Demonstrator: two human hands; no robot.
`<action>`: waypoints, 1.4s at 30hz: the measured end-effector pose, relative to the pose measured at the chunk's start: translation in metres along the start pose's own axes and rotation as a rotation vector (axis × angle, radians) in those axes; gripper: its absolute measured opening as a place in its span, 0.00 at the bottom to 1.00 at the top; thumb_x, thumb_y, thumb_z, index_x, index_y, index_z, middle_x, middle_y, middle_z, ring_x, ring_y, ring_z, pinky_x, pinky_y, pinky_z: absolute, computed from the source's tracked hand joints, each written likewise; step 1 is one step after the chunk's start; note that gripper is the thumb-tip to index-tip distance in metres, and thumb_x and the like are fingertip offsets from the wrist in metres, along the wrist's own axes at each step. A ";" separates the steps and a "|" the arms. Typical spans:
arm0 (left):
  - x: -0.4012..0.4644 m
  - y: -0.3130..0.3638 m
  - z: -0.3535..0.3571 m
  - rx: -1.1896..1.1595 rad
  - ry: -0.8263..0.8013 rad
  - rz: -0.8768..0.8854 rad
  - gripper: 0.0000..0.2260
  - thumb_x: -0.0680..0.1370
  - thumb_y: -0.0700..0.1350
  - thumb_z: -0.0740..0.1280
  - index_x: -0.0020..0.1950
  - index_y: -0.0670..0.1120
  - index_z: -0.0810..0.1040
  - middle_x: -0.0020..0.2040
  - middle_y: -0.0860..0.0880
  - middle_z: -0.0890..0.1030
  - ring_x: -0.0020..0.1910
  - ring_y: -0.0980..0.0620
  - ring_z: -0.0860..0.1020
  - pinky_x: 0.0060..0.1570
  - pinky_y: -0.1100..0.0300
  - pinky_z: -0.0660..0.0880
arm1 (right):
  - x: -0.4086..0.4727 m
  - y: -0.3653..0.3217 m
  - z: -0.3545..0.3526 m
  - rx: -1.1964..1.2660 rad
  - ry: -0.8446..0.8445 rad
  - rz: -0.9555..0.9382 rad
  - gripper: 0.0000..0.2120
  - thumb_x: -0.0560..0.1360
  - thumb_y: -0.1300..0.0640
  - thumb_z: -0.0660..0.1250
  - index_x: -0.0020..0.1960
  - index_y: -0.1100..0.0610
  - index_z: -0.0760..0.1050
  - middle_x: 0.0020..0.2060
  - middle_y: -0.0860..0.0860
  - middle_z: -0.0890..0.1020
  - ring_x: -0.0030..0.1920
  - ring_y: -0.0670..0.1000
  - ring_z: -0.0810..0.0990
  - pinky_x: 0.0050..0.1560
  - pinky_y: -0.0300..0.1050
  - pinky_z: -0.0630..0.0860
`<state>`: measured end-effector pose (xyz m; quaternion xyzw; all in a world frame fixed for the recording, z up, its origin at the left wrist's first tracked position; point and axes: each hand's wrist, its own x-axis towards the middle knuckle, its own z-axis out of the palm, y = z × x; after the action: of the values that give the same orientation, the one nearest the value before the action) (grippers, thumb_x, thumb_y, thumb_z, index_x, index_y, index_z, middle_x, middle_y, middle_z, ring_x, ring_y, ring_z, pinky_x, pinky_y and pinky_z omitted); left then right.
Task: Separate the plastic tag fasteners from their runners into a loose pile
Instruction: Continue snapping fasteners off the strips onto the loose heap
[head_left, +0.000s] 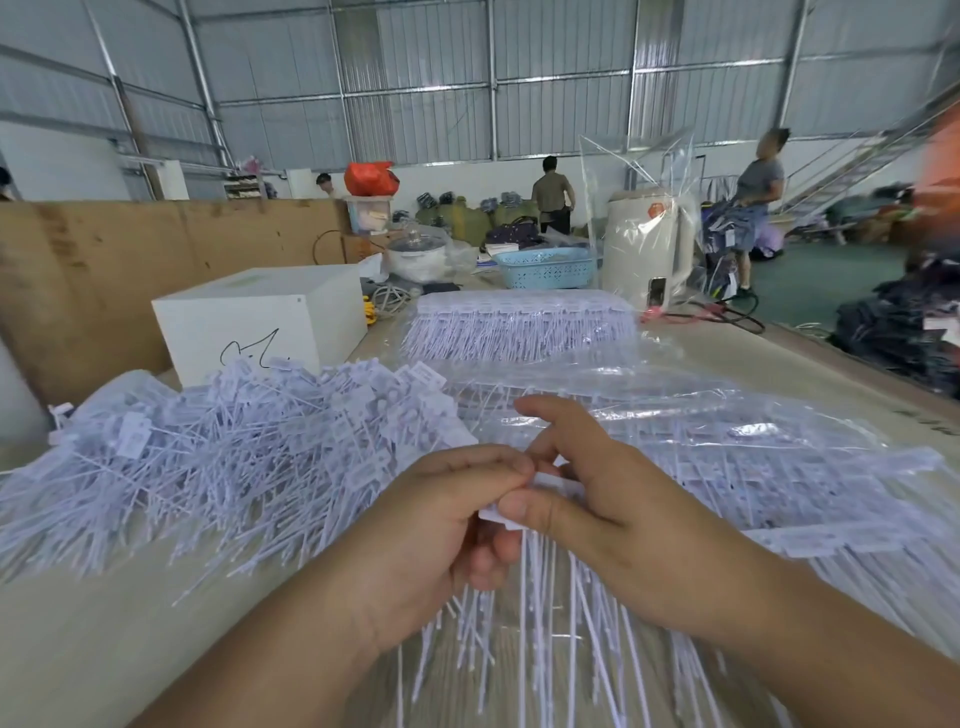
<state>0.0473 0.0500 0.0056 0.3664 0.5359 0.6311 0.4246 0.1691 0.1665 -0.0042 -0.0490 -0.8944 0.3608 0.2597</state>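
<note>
**Where this pull could go wrong**

The biggest thing near me is the loose pile (223, 447) of freed fasteners, heaped on the table (104, 623) to my left and spilling toward the edge. If I toss the next handful carelessly, I expect stems will slide off the near side or mix back into the strips I have not done.

Next, the bagged strips (727, 452) lie under and beyond my right arm, with another stack (519, 325) farther back. The film is slick; leaning on it could shift the whole layer and tangle the stems.

Then the bunch (535, 613) I am working. My left hand (441, 525) is curled around its top and my right hand (587, 499) pinches the flat white heads between thumb and fingers, both hands touching. The stems hang down toward me, fanned out. A twist that is too sharp could, I think, snap the thin stems instead of parting them cleanly from the runner.

Smallest: whether the runner itself is inside my left fist I cannot tell; my fingers hide it.
</note>
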 end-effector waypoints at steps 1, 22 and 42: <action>0.000 0.000 0.000 -0.001 0.010 -0.014 0.09 0.69 0.45 0.70 0.44 0.42 0.85 0.22 0.49 0.70 0.19 0.56 0.69 0.21 0.68 0.62 | 0.000 0.000 0.000 -0.006 -0.004 0.016 0.31 0.74 0.34 0.60 0.73 0.44 0.59 0.48 0.35 0.77 0.52 0.38 0.77 0.51 0.30 0.70; -0.004 0.000 0.002 0.391 0.118 0.133 0.07 0.76 0.45 0.68 0.48 0.56 0.83 0.25 0.54 0.74 0.24 0.56 0.69 0.26 0.65 0.67 | -0.004 -0.006 -0.006 -0.068 -0.116 0.028 0.01 0.79 0.44 0.64 0.49 0.38 0.74 0.21 0.44 0.71 0.20 0.44 0.63 0.24 0.37 0.60; 0.000 0.004 0.003 0.112 0.159 0.246 0.06 0.70 0.39 0.70 0.40 0.50 0.82 0.26 0.46 0.77 0.22 0.51 0.75 0.22 0.62 0.72 | -0.002 -0.009 -0.009 -0.127 -0.062 0.031 0.16 0.77 0.38 0.61 0.50 0.50 0.73 0.28 0.44 0.73 0.26 0.43 0.69 0.30 0.43 0.66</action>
<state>0.0493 0.0508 0.0096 0.4011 0.5534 0.6745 0.2792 0.1759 0.1650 0.0067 -0.0679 -0.9223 0.3084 0.2226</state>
